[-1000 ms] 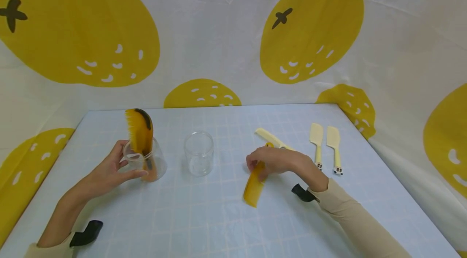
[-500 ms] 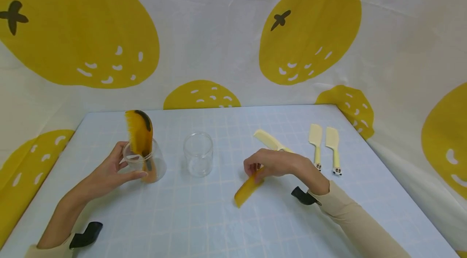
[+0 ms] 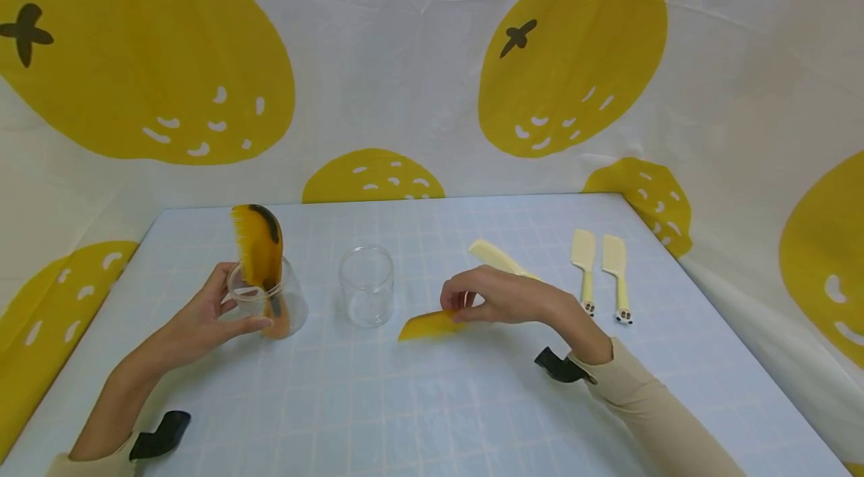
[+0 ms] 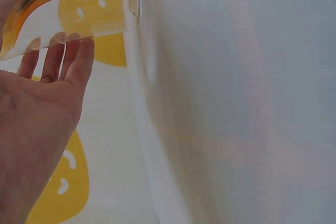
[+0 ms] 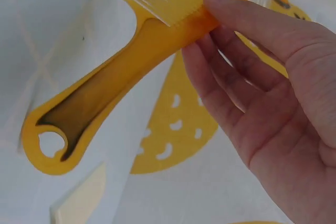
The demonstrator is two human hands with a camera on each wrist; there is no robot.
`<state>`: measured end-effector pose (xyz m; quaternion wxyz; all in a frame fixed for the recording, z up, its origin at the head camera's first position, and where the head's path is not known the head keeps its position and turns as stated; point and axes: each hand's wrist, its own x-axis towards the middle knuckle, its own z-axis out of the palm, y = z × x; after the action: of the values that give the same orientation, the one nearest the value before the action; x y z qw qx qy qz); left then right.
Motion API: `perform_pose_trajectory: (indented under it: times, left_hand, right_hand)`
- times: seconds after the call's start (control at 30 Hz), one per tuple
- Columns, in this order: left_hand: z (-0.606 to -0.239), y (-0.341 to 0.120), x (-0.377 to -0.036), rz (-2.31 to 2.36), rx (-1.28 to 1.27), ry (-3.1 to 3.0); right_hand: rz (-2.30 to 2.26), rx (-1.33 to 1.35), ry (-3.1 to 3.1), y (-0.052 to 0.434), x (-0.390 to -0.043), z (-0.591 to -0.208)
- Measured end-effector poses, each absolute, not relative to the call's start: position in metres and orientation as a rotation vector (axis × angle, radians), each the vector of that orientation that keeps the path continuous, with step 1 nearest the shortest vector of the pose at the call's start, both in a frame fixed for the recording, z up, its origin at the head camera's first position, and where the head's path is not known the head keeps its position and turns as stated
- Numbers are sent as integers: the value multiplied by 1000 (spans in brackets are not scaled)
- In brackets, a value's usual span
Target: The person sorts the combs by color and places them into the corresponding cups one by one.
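In the head view, my left hand [image 3: 189, 331] holds a clear glass cup [image 3: 251, 301] between thumb and fingers. An amber comb with a dark streak [image 3: 259, 244] stands in that cup, teeth facing left. My right hand [image 3: 496, 295] pinches a second amber comb [image 3: 427, 325] between thumb and fingers, its visible end pointing left, just above the table. The right wrist view shows this comb's handle [image 5: 105, 85] with a hole in its end, and the grip at the toothed part. Another clear glass [image 3: 367, 289] stands between the hands.
A cream comb [image 3: 499, 257] lies behind my right hand, partly covered by it. Two cream, flat-bladed items [image 3: 583, 252] with panda-like ends lie farther right. The pale blue checked table [image 3: 324, 417] meets a fruit-printed cloth [image 3: 391, 72] at the back.
My right hand has lifted the amber comb and moved slightly left. The comb has turned from pointing toward the near edge to pointing left. The left hand has stayed in place.
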<state>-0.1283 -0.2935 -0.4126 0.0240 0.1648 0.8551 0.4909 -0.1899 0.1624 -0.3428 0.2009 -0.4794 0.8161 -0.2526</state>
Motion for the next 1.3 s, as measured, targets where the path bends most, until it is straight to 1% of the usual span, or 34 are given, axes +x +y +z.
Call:
perform_pose_trajectory:
  times: [0.3,0.53,1.3]
  left_hand:
    - [-411,-294,-130,1492,473,2653]
    - [-411,-292,-130,1516,515,2642]
    - [-413,-291,-128,1497,476,2650]
  right_hand:
    - [-907,-1384,2316,154,-186,-335]
    - [-1055,-1393,2310,145,-182,-332]
    - [-1596,-1413,2172,97,-177,-335]
